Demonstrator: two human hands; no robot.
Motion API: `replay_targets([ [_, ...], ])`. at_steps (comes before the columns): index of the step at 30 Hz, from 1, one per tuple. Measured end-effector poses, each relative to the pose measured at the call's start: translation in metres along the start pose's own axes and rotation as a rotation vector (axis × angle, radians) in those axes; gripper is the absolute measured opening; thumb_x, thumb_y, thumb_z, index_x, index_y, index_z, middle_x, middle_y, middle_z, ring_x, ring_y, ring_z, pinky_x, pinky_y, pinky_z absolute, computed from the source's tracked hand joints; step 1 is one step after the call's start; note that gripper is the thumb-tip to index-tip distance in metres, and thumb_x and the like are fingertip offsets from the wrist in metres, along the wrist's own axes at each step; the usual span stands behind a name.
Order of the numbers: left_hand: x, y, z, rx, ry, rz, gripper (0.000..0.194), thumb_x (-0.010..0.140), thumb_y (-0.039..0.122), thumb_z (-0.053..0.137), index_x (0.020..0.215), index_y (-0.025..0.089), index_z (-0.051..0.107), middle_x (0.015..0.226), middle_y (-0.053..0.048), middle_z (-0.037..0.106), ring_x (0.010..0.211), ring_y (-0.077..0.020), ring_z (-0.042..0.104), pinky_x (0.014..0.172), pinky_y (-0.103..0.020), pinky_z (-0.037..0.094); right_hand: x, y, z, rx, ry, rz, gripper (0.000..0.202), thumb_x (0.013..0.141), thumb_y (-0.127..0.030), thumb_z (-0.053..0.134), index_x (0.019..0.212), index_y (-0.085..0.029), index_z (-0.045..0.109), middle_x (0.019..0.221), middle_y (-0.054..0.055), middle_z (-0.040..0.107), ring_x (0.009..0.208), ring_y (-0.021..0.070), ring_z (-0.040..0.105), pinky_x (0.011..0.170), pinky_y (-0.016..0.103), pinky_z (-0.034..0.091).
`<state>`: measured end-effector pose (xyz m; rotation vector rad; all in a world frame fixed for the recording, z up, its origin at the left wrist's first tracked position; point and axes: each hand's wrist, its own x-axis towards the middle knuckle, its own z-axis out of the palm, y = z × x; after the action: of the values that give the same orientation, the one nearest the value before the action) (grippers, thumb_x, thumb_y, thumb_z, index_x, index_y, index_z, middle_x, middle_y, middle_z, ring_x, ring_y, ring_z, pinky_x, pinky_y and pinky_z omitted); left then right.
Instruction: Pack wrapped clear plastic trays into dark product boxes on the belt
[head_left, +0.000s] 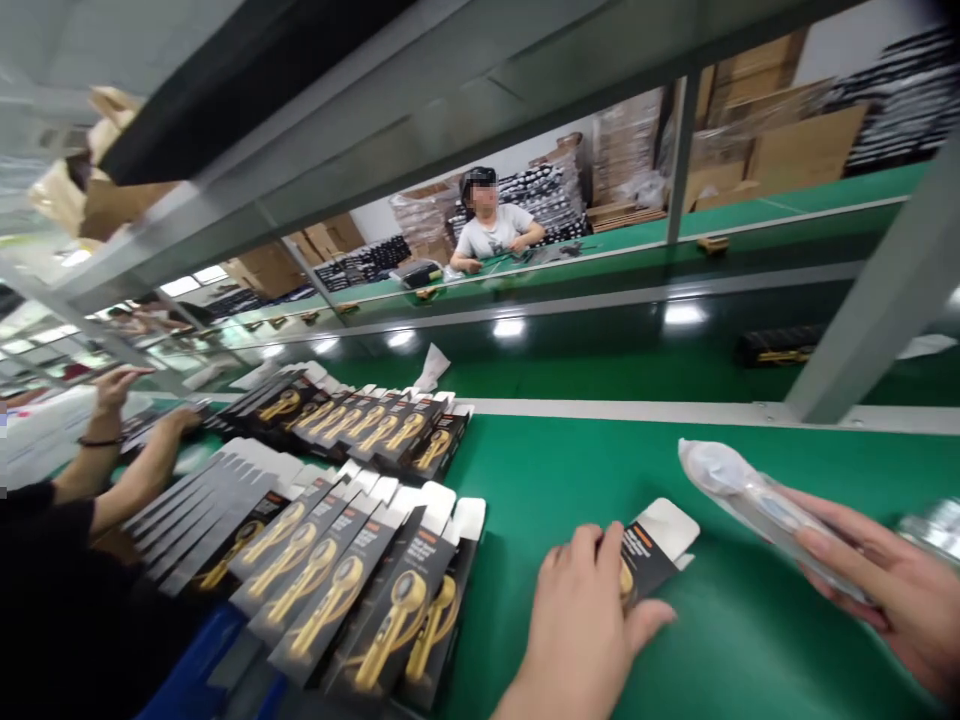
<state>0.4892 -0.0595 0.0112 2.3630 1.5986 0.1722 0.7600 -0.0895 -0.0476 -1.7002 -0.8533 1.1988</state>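
Observation:
My left hand is wrapped over a small black carton, its white end flap standing open toward the far side. In my right hand is a handheld fan in a clear plastic bag, gripped by its handle with the round head pointing up and left. The fan hangs above the green table, to the right of the carton and apart from it. Left of my left hand, several black cartons with a gold fan printed on them lie in a row, white flaps open.
Behind that row lies a second row of cartons. A co-worker's arms reach in at left. A conveyor runs beyond the table's pale rail; a metal post rises at right. Another person sits across.

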Motion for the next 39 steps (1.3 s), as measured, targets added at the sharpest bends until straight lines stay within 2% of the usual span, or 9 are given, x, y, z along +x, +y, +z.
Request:
replay_targets([
  [4,0.007,0.002,-0.019,-0.094,-0.115,-0.135,0.049,0.091,0.035,0.042,0.137,0.016,0.040,0.129,-0.011,0.055,0.117,-0.0259,0.051,0.100,-0.042,0.043,-0.014,0.008,-0.005,0.068,-0.081,0.165,0.052,0.066,-0.070,0.063,0.114,-0.050,0.056,0.126,-0.009,0.053,0.105,0.0196,0.049,0.073,0.019,0.047],
  [8,0.006,0.014,-0.015,0.101,-0.220,-0.097,0.067,0.077,0.041,0.065,0.135,0.015,0.043,0.112,-0.013,0.063,0.102,-0.0330,0.058,0.088,-0.050,0.049,-0.027,0.007,-0.007,0.084,-0.112,0.206,0.059,0.063,-0.071,0.065,0.115,-0.045,0.058,0.121,-0.006,0.056,0.101,0.0210,0.048,0.069,0.020,0.045],
  [10,0.003,0.016,-0.009,0.177,-0.182,-0.057,0.072,0.072,0.046,0.070,0.133,0.017,0.046,0.104,-0.011,0.064,0.095,-0.0321,0.060,0.083,-0.049,0.051,-0.031,0.003,-0.009,0.109,-0.114,0.197,0.061,0.063,-0.069,0.067,0.117,-0.041,0.059,0.119,-0.003,0.056,0.094,0.0204,0.048,0.065,0.020,0.044],
  [14,0.000,0.003,-0.001,0.186,0.007,0.095,0.050,0.082,0.046,0.058,0.124,0.020,0.052,0.098,-0.008,0.063,0.089,-0.0242,0.062,0.077,-0.037,0.053,-0.035,-0.004,-0.011,0.258,-0.175,0.145,0.057,0.074,-0.059,0.066,0.124,-0.034,0.056,0.095,0.002,0.058,0.064,0.0121,0.038,0.051,0.020,0.031],
  [18,0.008,-0.014,0.000,0.057,0.212,0.155,0.043,0.087,0.045,0.049,0.123,0.021,0.049,0.100,-0.006,0.062,0.087,-0.0188,0.063,0.073,-0.029,0.052,-0.036,-0.018,-0.007,0.473,-0.309,0.069,0.053,0.080,-0.055,0.062,0.125,-0.028,0.056,0.063,-0.002,0.041,0.053,0.0102,0.025,0.049,0.025,0.017],
  [21,0.012,-0.021,0.003,0.010,0.269,0.258,0.048,0.086,0.050,0.049,0.124,0.021,0.046,0.102,-0.007,0.062,0.090,-0.0187,0.063,0.073,-0.028,0.053,-0.034,-0.027,-0.006,0.375,-0.453,0.111,0.046,0.080,-0.053,0.064,0.117,-0.025,0.061,0.073,0.001,0.048,0.056,0.0091,0.027,0.049,0.025,0.013],
  [26,0.005,-0.022,0.002,0.084,0.322,0.636,0.065,0.075,0.065,0.050,0.118,0.016,0.051,0.092,-0.007,0.066,0.079,-0.0182,0.064,0.069,-0.028,0.053,-0.033,-0.032,-0.020,0.106,-0.660,0.132,0.044,0.075,-0.052,0.069,0.104,-0.019,0.066,0.069,-0.001,0.049,0.052,0.0066,0.027,0.045,0.023,0.013],
  [31,0.002,-0.014,-0.002,0.121,0.322,0.708,0.062,0.078,0.064,0.046,0.115,0.014,0.053,0.091,-0.006,0.067,0.077,-0.0175,0.063,0.069,-0.031,0.051,-0.034,-0.029,-0.017,-0.121,-0.612,0.004,0.039,0.076,-0.054,0.067,0.092,-0.019,0.064,0.082,0.002,0.061,0.070,0.0125,0.049,0.057,0.021,0.031],
  [39,0.001,-0.006,-0.003,0.185,0.292,0.755,0.060,0.079,0.061,0.047,0.114,0.013,0.054,0.091,-0.007,0.066,0.072,-0.0192,0.060,0.067,-0.035,0.051,-0.047,-0.004,0.023,-0.198,-0.377,0.093,0.036,0.074,-0.040,0.065,0.088,-0.021,0.038,0.068,-0.005,0.051,0.048,0.0069,0.039,0.041,0.019,0.030],
])
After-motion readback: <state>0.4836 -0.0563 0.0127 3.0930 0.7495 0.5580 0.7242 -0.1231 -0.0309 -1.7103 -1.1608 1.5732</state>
